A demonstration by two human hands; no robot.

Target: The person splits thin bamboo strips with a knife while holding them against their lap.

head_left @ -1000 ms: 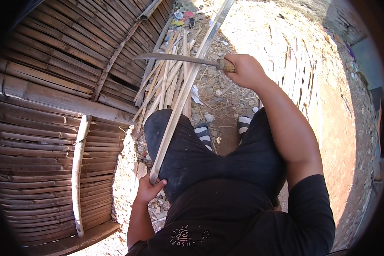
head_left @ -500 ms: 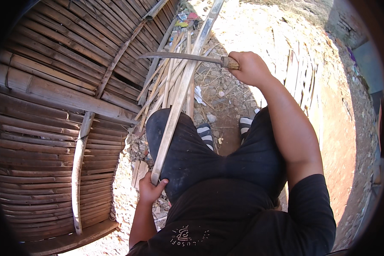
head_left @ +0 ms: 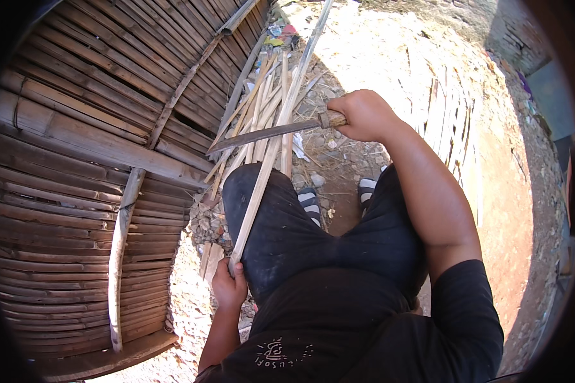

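Observation:
My right hand (head_left: 365, 115) grips the wooden handle of a machete (head_left: 268, 133), whose long dark blade points left and lies across a bamboo strip. That long pale bamboo strip (head_left: 257, 195) slants from my left hip over my left thigh and on to the far ground. Its near end is in my left hand (head_left: 230, 284), the thumb laid along the top and the fingers curled round below. Whether the blade touches the strip or hovers just over it, I cannot tell.
A heap of split bamboo strips (head_left: 254, 121) lies beyond my left knee, beside a slatted bamboo wall (head_left: 64, 210). More strips (head_left: 450, 121) lie on the sunlit ground to the right. Short wood pieces (head_left: 211, 260) sit near my left hand. My sandalled feet (head_left: 310, 205) rest on bare soil.
The machete has come nearer to me along the strip, its tip now swung lower. My right hand has dropped slightly and left. The strip has rolled, showing a paler face; my left hand still holds it.

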